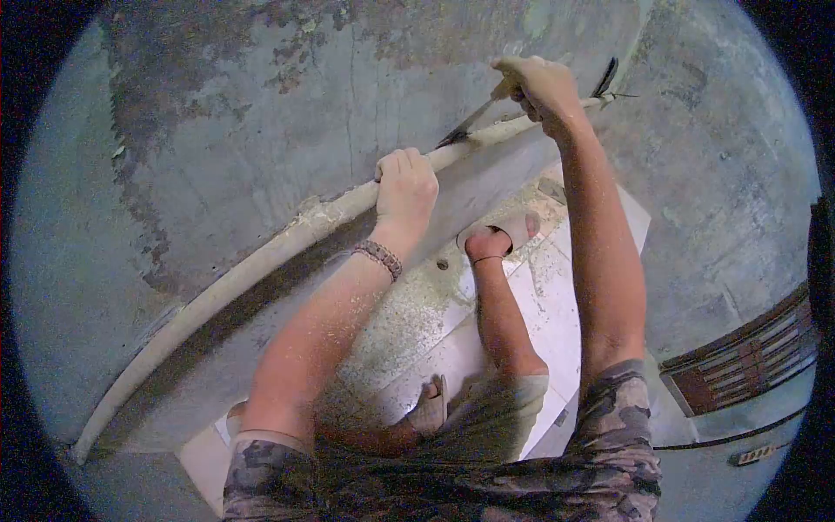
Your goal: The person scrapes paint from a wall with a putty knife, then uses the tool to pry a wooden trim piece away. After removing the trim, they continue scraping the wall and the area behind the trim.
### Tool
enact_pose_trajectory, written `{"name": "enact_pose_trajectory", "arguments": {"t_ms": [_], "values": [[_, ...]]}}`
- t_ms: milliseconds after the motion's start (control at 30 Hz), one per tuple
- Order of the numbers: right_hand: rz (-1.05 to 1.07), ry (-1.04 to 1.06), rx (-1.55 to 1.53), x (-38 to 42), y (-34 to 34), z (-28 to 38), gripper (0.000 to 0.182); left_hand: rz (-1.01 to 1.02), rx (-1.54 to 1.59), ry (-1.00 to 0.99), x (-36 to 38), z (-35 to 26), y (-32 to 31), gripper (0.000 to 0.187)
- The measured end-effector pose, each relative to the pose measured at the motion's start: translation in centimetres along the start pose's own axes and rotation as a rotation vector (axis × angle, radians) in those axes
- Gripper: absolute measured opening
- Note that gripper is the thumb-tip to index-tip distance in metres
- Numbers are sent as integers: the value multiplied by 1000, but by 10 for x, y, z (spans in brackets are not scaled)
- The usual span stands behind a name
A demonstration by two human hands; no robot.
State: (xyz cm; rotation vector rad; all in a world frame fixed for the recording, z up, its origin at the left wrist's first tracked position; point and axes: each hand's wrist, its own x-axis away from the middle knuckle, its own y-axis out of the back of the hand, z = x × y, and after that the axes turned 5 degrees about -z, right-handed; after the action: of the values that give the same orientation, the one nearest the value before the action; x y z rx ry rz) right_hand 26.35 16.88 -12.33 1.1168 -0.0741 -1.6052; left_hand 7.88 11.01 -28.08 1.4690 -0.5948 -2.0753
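Note:
My left hand (407,193) is closed over a long, curved, pale pipe or rail (235,277) coated in dust, which runs along the wall. The fingers curl over its upper side. Further right, my right hand (541,91) is closed round the yellowish handle of a scraper-like tool (477,117). Its narrow grey blade slants down to the left, with the dark end at the pipe's upper edge. Most of the handle is hidden in my fist. Pale lumpy material (317,213) clings to the pipe left of my left hand.
Behind the pipe is a grey-green wall (287,122) with worn patches. Dark strips (606,76) stick up near the pipe's right end. Pale debris (409,313) litters the tiled floor around my sandalled feet. A dark barred frame (744,357) is at lower right.

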Motion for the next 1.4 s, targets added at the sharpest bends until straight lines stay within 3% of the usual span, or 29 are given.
{"name": "enact_pose_trajectory", "arguments": {"t_ms": [33,100,233,300,367,433,533,600,700,733,800,867,900,1000,1067,1267,1400], "values": [[1,-3,1,-1,-6,-3,35,22,-85,-56,-3,1,2,15],[-273,-68,-99,-5,-17,-6,39,41,-171,-107,-10,3,0,12],[-148,-83,66,-7,-7,6,39,147,-140,-256,-20,9,-8,14],[-341,46,86,-14,-4,2,40,157,-124,-292,-22,10,-10,14],[-308,28,155,-13,-16,-9,40,198,-113,-323,-24,12,-10,16],[-278,13,230,-14,-12,-12,39,183,-107,-310,-24,11,-9,15],[-407,-90,2,-9,2,-12,37,164,-109,-294,-23,8,-7,14],[-362,30,130,-5,-2,-18,38,159,-115,-299,-21,7,-8,15],[-414,-56,140,13,3,-12,38,132,-120,-297,-25,12,-3,16],[-414,-56,142,20,8,-17,38,161,34,-272,-29,17,3,16],[-621,-145,-29,37,19,-37,36,199,185,-245,-38,21,10,16],[-660,-163,-117,58,19,-57,31,-39,398,-327,-57,13,12,16],[-697,-178,-203,68,20,-66,25,-36,394,-332,-72,8,10,16],[-635,-284,-332,101,16,-63,25,138,308,-401,-106,-11,6,16],[-662,-329,-427,121,12,-68,23,276,301,-154,-116,-24,5,17],[-692,-500,-708,179,-9,-63,15,343,238,8,-113,-45,0,18],[-614,-543,-865,217,-23,-76,10,356,146,-30,-113,-50,0,17]]}}
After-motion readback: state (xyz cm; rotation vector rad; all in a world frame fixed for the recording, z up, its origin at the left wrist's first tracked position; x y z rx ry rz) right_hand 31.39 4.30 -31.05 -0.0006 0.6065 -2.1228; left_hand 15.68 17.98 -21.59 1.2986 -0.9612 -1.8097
